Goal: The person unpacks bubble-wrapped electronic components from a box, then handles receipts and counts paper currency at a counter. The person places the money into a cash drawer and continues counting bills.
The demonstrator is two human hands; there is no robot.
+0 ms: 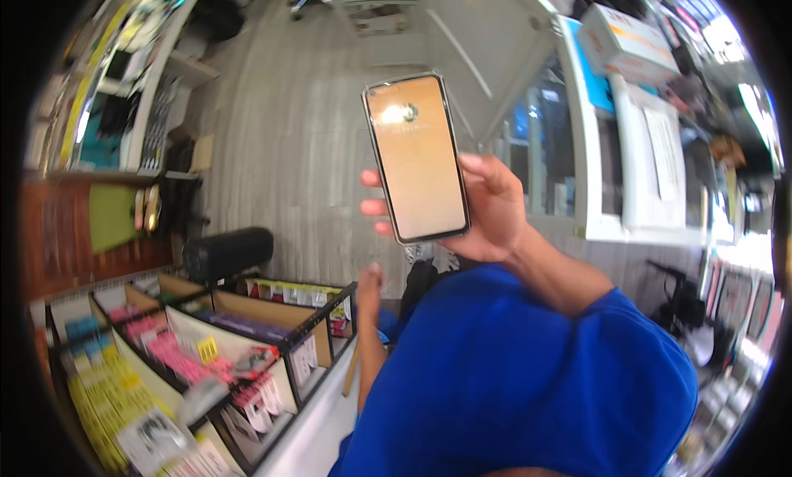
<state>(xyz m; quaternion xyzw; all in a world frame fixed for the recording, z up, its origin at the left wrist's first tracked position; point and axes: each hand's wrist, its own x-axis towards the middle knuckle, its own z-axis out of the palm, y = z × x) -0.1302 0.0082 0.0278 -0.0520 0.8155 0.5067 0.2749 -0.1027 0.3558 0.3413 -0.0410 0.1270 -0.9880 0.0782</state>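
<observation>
Blur and the bend of the lens make much of the scene hard to read: the packets in the cardboard bins at the near left smear into pink, yellow and white patches, and the shelves at the far right edge are only bright streaks. Most of the right arm is covered by a blue sleeve that fills the near middle and hides whatever lies under it. The right hand is raised in the middle of the view, palm toward the camera, and holds a phone upright; fingertips wrap round the phone's left edge while the thumb side sits behind its right edge. The phone's screen glows a pale orange with a bright glare spot near the top, and what it shows cannot be made out. The left hand hangs lower, just beside the bins, seen edge-on and partly cut by the sleeve, so whether it is wide or closed I cannot tell. A dark roll lies behind the bins, and a white box sits on the counter at the far right.
</observation>
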